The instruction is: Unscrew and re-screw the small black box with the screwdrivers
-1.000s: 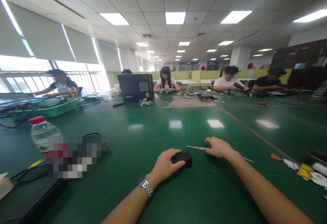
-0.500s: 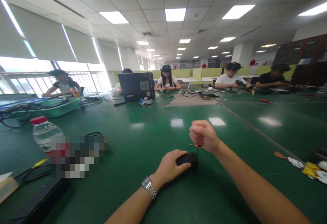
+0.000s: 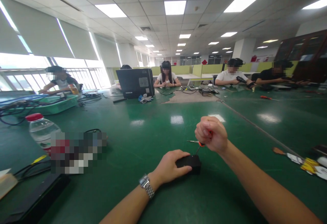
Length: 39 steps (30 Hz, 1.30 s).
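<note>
My left hand [image 3: 170,165], with a silver watch [image 3: 146,185] at the wrist, grips a small black box [image 3: 192,163] on the green table, thumb on the near side and fingers over the top. Above the box's right end, my right hand [image 3: 212,133] is closed around a screwdriver. A bit of its red handle [image 3: 210,132] shows between the fingers. Its thin shaft [image 3: 198,150] slants down toward the box's far right corner; whether the tip touches is unclear. Behind, a thin metal tool [image 3: 192,141] with an orange part sticks out past my right hand, mostly hidden.
A water bottle [image 3: 42,130], a long black case [image 3: 38,200] and cables lie left. Farther off are a green basket [image 3: 58,105], a black computer case [image 3: 134,83] and gloves [image 3: 145,98]. A screwdriver [image 3: 267,97] lies far right. Several people sit around the table.
My right hand has shifted slightly right, and the screwdriver shaft, nearly upright before, now leans with its top to the right. My left hand keeps its hold on the box.
</note>
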Available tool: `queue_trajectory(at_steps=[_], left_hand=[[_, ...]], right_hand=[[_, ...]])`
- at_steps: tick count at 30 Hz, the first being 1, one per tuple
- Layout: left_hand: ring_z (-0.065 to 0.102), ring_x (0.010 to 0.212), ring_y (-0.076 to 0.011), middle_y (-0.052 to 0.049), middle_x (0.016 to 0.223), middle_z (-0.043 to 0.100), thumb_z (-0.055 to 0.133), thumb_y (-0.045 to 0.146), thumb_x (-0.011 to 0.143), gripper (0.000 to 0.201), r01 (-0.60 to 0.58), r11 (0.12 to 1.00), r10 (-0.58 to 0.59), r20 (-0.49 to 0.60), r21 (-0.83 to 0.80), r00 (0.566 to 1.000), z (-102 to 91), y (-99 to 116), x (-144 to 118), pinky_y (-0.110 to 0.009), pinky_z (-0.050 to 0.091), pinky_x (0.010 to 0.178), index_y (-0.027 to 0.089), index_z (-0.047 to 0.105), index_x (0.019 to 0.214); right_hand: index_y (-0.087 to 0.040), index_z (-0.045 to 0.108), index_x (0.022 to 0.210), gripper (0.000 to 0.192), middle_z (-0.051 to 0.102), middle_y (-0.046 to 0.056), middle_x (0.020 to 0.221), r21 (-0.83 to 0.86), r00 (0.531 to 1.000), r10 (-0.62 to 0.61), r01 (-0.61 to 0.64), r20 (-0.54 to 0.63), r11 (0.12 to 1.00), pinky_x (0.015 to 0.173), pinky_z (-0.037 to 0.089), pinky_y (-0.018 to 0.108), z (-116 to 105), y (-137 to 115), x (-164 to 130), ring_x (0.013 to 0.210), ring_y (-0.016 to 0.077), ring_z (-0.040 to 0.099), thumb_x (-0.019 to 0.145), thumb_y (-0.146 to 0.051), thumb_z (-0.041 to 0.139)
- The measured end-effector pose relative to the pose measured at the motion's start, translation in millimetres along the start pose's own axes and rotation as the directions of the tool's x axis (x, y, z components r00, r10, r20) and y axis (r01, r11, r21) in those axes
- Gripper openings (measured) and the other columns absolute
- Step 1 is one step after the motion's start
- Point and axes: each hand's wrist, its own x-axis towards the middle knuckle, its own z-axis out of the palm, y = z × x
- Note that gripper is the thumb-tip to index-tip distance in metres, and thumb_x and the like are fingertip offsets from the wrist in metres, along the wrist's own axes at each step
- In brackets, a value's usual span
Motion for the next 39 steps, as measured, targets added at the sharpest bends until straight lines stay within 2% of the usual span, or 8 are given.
queue_trajectory(at_steps=[14,20,24,30,33,36,38,39], left_hand=[[0.061,0.085,-0.0194,-0.003,0.097,0.067,0.065,0.038,0.081,0.037,-0.02,1.0,0.019,0.005,0.013,1.0,1.5,2,-2,-0.026,0.046,0.078,0.023,0.063,0.114],[0.063,0.089,-0.0209,-0.005,0.102,0.068,0.066,0.04,0.08,0.04,-0.019,1.0,0.019,0.001,-0.016,1.0,5.0,3,0,-0.028,0.047,0.081,0.021,0.063,0.115],[0.063,0.091,-0.0214,-0.005,0.104,0.068,0.066,0.04,0.08,0.039,-0.033,0.999,0.033,0.0,-0.04,0.999,5.7,3,0,-0.029,0.047,0.085,0.022,0.063,0.115],[0.063,0.087,-0.0214,-0.004,0.101,0.068,0.067,0.039,0.079,0.04,-0.013,0.999,0.013,0.01,-0.045,1.0,3.6,3,-1,-0.028,0.048,0.081,0.024,0.063,0.115],[0.063,0.087,-0.0208,-0.003,0.101,0.068,0.067,0.039,0.079,0.039,-0.017,0.999,0.017,0.008,-0.042,1.0,3.3,3,-1,-0.028,0.047,0.081,0.024,0.063,0.115],[0.062,0.086,-0.0209,-0.003,0.1,0.068,0.067,0.04,0.079,0.039,-0.01,0.999,0.01,0.013,-0.033,1.0,3.8,3,0,-0.027,0.048,0.078,0.024,0.063,0.114],[0.062,0.086,-0.0213,-0.004,0.1,0.068,0.067,0.041,0.078,0.04,-0.006,1.0,0.006,0.014,-0.028,1.0,4.2,2,-1,-0.027,0.048,0.078,0.024,0.063,0.114],[0.062,0.087,-0.0214,-0.004,0.101,0.068,0.067,0.041,0.079,0.04,-0.007,1.0,0.007,0.016,-0.028,1.0,4.4,2,-1,-0.028,0.048,0.078,0.024,0.063,0.114]], right_hand=[[-0.017,0.044,0.05,0.034,0.026,-0.009,0.038,0.021,0.997,0.07,-0.071,0.016,0.997,0.03,0.015,0.016,-8,15,3,0.031,0.0037,0.02,0.079,-0.029,0.057],[-0.019,0.043,0.061,0.019,0.035,-0.009,0.043,0.003,0.952,0.243,-0.248,0.187,0.969,0.031,0.019,0.016,-1,19,19,0.032,0.0054,0.026,0.077,-0.025,0.054],[-0.018,0.045,0.064,0.018,0.05,-0.004,0.057,-0.2,0.936,0.295,-0.257,0.194,0.946,0.042,0.036,0.02,2,20,25,0.044,0.0079,0.044,0.076,-0.026,0.055],[-0.018,0.049,0.072,0.027,0.059,-0.002,0.06,-0.434,0.942,0.319,-0.248,0.099,0.866,0.047,0.039,0.022,5,11,17,0.05,0.0111,0.054,0.08,-0.041,0.061],[-0.017,0.057,0.067,0.031,0.058,-0.001,0.059,-0.674,0.962,0.265,-0.149,0.072,0.724,0.051,0.038,0.023,8,6,15,0.053,0.0115,0.053,0.08,-0.045,0.06],[-0.017,0.058,0.056,0.038,0.053,0.0,0.055,-0.937,0.987,0.024,0.143,0.159,0.32,0.055,0.033,0.025,11,-1,12,0.055,0.0111,0.048,0.084,-0.042,0.055],[-0.017,0.058,0.054,0.04,0.053,0.001,0.055,-0.957,0.958,-0.052,0.286,0.284,0.051,0.057,0.029,0.026,13,-6,8,0.056,0.0113,0.046,0.087,-0.039,0.051],[-0.017,0.059,0.055,0.04,0.054,0.002,0.055,-0.944,0.943,-0.049,0.328,0.329,-0.029,0.056,0.028,0.026,14,-9,7,0.056,0.0113,0.046,0.088,-0.038,0.049]])
